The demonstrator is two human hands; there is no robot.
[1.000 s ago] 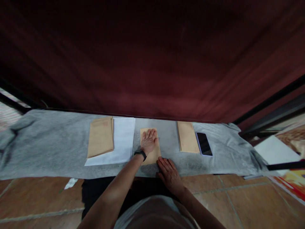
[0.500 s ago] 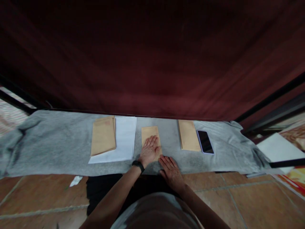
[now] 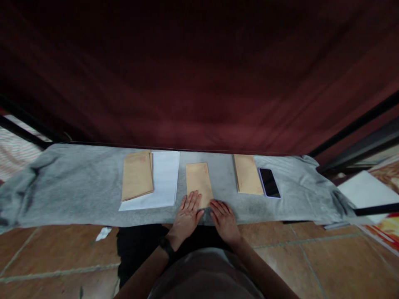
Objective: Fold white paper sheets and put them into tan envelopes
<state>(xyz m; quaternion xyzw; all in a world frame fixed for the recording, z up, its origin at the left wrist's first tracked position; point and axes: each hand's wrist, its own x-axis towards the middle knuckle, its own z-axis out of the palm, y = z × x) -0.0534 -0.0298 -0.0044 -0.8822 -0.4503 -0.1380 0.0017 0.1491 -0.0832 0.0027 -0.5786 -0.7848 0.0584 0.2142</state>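
A single brown envelope (image 3: 198, 182) lies flat in the middle of a grey cloth (image 3: 75, 187). My left hand (image 3: 186, 216) rests flat at its near edge, fingers stretched out, fingertips touching the envelope. My right hand (image 3: 223, 219) lies flat beside it on the cloth, fingers open, at the envelope's near right corner. A black watch is on my left wrist. Neither hand holds anything.
A stack of brown envelopes (image 3: 137, 174) lies on white paper sheets (image 3: 163, 178) to the left. Another envelope stack (image 3: 247, 174) and a dark phone (image 3: 269, 182) lie to the right. A dark red curtain (image 3: 199, 74) hangs behind. Tiled floor (image 3: 46, 257) lies in front.
My left hand has slid back along the envelope from its middle to its near edge. My right hand has barely moved.
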